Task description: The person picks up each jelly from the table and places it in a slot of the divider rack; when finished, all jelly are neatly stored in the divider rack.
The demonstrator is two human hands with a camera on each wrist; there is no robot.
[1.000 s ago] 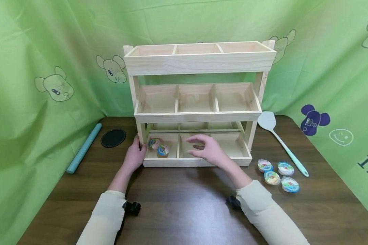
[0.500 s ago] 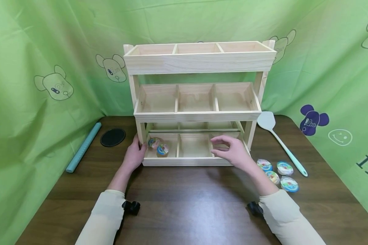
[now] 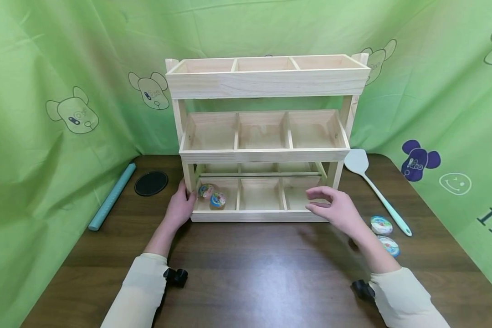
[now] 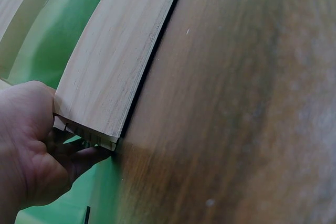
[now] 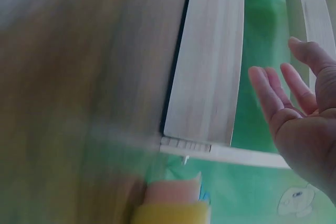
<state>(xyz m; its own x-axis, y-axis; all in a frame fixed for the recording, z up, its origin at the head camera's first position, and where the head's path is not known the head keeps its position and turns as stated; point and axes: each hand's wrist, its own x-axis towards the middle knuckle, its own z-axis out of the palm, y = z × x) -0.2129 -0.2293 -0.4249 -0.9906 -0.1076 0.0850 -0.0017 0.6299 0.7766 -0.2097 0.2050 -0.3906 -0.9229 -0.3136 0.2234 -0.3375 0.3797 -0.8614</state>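
Note:
A three-tier wooden rack (image 3: 264, 156) with divided trays stands on the table. My left hand (image 3: 179, 208) holds the left end of its bottom tray, fingers along the outer side, as the left wrist view also shows at the tray's corner (image 4: 105, 108). Two jelly cups, one at the back (image 3: 206, 191) and one in front (image 3: 217, 200), lie in the bottom left compartment. My right hand (image 3: 337, 207) hovers at the bottom tray's right end, thumb and fingers apart, holding nothing. Right of that forearm lie two jelly cups (image 3: 381, 225); in the right wrist view a pink cup (image 5: 170, 191) and a yellow cup (image 5: 170, 213) show.
A pale blue spatula (image 3: 377, 193) lies right of the rack. On the left are a black round disc (image 3: 151, 183) and a blue roll (image 3: 112, 197). Green printed cloth (image 3: 86, 54) hangs behind and beside the brown table (image 3: 246, 273).
My right hand has moved rightward from the bottom middle compartment to the tray's right end, its forearm now covering some jelly cups on the table. The left hand has stayed put.

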